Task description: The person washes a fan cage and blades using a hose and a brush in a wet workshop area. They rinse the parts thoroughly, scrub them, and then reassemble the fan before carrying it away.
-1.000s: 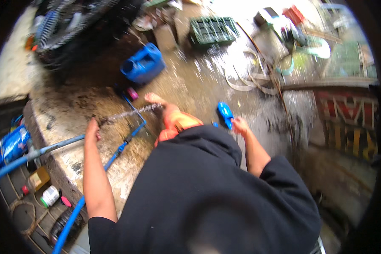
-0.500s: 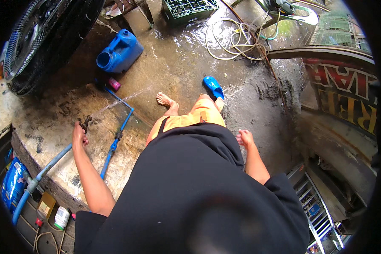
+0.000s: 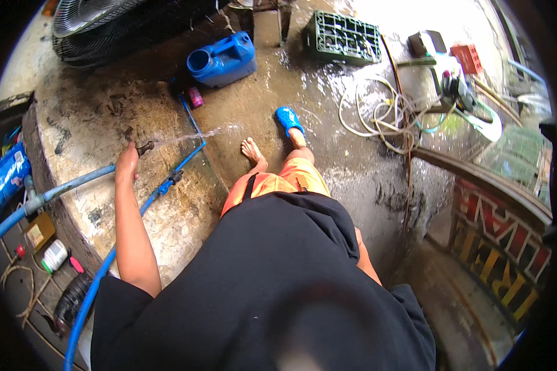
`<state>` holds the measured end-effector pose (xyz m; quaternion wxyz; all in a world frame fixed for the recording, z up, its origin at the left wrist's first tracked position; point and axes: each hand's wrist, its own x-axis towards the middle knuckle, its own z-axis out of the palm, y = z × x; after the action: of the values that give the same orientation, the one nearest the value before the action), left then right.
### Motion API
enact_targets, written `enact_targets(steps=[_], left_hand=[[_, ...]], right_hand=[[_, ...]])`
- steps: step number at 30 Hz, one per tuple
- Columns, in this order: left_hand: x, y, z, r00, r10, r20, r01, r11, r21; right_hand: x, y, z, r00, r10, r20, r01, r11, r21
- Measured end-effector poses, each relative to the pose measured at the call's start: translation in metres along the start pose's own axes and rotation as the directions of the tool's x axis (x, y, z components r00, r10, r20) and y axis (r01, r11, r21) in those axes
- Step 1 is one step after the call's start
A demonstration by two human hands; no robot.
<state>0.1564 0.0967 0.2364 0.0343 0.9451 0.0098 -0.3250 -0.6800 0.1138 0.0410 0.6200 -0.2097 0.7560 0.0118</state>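
Note:
My left hand (image 3: 127, 163) is closed around a metal tap (image 3: 145, 148) at the end of a blue pipe (image 3: 86, 179). A thin jet of water (image 3: 195, 135) sprays from the tap toward the wet floor near my bare foot (image 3: 252, 150). My other foot wears a blue clog (image 3: 287, 117). Only part of my right forearm (image 3: 366, 258) shows beside my black shirt; the right hand itself is hidden. Beyond the jet, a blue jug (image 3: 226, 62) with an open mouth lies on the floor, and a small pink container (image 3: 195, 97) is near it.
A thinner blue pipe (image 3: 148, 201) with a valve crosses the concrete ledge (image 3: 74, 123). Far off stand a dark crate (image 3: 343, 40) and a coiled pale hose (image 3: 377, 117). A lettered signboard (image 3: 498, 247) is at right. Bottles and a blue packet (image 3: 5, 179) are at left.
The view has shifted, so the jug, crate and hose appear further right. My right hand has gone out of sight behind the shirt. My left hand stays on the tap and water still sprays.

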Motion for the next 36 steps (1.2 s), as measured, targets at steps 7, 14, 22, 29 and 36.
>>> enact_targets(steps=[7, 14, 22, 29, 36], left_hand=[[0.065, -0.033, 0.029, 0.932, 0.343, -0.117, -0.246, 0.835, 0.492], [0.038, 0.002, 0.04, 0.973, -0.178, -0.148, 0.201, 0.967, 0.157], [0.012, 0.028, 0.028, 0.991, -0.099, -0.091, 0.125, 0.924, 0.36], [0.049, -0.008, 0.046, 0.962, -0.25, -0.108, 0.271, 0.922, 0.278], [0.068, -0.023, 0.053, 0.963, -0.236, -0.127, 0.261, 0.932, 0.251]], right_hand=[[0.052, -0.301, 0.008, 0.993, -0.111, -0.039, 0.096, 0.955, -0.281], [0.111, -0.466, 0.039, 0.846, -0.517, 0.131, 0.527, 0.771, -0.359], [0.131, -0.473, 0.022, 0.948, -0.275, 0.162, 0.296, 0.57, -0.767], [0.114, -0.512, 0.06, 0.929, -0.288, 0.234, 0.362, 0.571, -0.737], [0.107, -0.559, 0.098, 0.865, -0.379, 0.328, 0.488, 0.486, -0.725]])
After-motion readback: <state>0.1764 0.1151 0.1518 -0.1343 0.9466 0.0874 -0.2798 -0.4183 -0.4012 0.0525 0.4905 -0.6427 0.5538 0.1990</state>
